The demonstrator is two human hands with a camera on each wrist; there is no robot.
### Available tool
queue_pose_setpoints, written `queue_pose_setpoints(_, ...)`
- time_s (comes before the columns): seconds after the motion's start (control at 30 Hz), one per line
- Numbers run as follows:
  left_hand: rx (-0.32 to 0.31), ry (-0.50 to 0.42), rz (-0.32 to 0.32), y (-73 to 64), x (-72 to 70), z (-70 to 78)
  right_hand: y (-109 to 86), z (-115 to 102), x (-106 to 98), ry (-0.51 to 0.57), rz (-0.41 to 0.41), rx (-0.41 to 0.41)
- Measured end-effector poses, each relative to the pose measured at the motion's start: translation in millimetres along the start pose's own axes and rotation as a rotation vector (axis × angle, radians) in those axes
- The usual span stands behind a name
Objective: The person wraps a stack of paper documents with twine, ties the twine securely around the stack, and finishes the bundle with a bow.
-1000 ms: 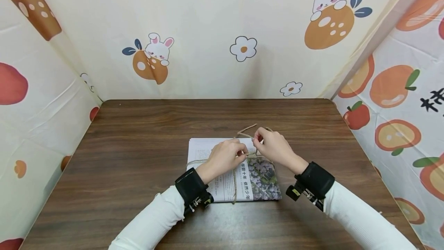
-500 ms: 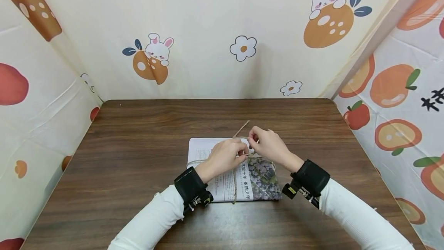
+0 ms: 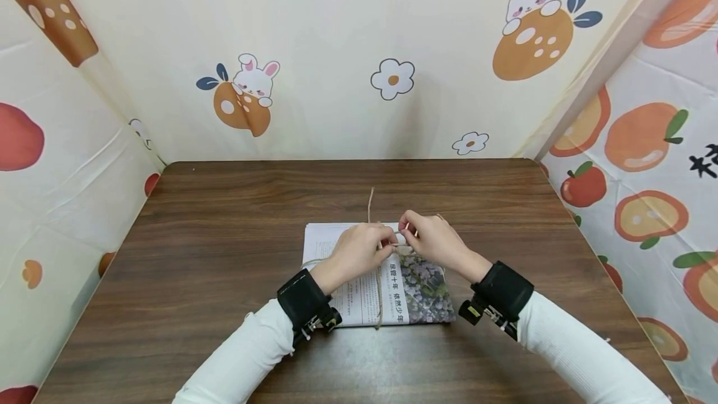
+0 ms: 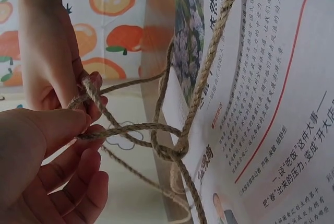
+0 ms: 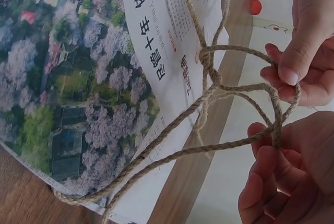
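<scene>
A stack of folded newspapers [image 3: 364, 307], printed with text and a photo of purple blossoms, lies on the table. Brown jute twine [image 4: 202, 78] wraps it crosswise and meets at a loose knot near the top, plainest in the wrist views. Above the paper, my left hand [image 3: 359, 249] pinches a loop of the twine between thumb and fingers. Just to its right, my right hand [image 3: 436, 240] pinches another strand, with twine [image 5: 224, 144] running from the knot to its fingertips. A free twine end sticks out past the stack's far edge.
The brown wood-grain table [image 3: 224, 204] surrounds the stack. A cream curtain [image 3: 336, 30] with rabbit prints rises behind it, and fruit-printed cloth [image 3: 583, 254] hangs at the right. Both wrists wear black bands with small cameras.
My right hand has shifted slightly left, closer to my left hand, drawing the twine with it. The free twine end has swung from pointing right to standing nearly straight away from me.
</scene>
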State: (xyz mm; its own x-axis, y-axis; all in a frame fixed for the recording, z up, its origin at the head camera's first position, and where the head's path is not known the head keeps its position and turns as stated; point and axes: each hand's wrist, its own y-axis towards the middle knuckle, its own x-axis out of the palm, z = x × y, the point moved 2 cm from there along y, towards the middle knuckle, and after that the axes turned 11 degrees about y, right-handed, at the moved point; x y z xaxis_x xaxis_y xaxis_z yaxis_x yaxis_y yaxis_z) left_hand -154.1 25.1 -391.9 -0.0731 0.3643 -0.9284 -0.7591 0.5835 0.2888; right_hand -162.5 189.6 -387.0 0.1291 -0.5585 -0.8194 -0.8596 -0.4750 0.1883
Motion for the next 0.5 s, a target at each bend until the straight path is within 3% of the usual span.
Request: queue_pose_setpoints(0.5,-0.021,-0.048,0.020,-1.5,-0.4,-8.0,-6.1,6.7,1.4,0.005,-0.011,-0.073)
